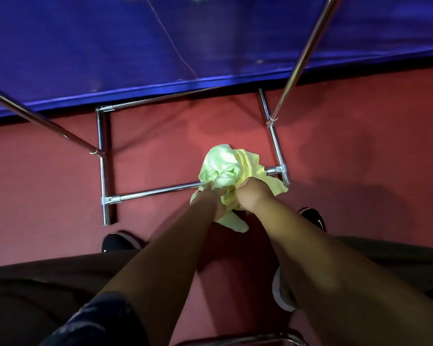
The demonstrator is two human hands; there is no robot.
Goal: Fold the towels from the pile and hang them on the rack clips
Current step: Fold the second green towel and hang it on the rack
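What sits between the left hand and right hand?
A bunched yellow-green towel fills the gap; the left hand and right hand both grip it, over the rack's lower bar. Shown in the head view.

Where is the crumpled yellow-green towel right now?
Head view, centre: the crumpled yellow-green towel is gripped by left hand and right hand, over the rack's low chrome crossbar.

At frame centre a towel [223,171] is held by the left hand [210,199] and right hand [254,196], over the lower bar of the rack [155,193]. The rack is set on the floor [48,183]; behind it, a sheet [135,46] is spread across the upper frame.
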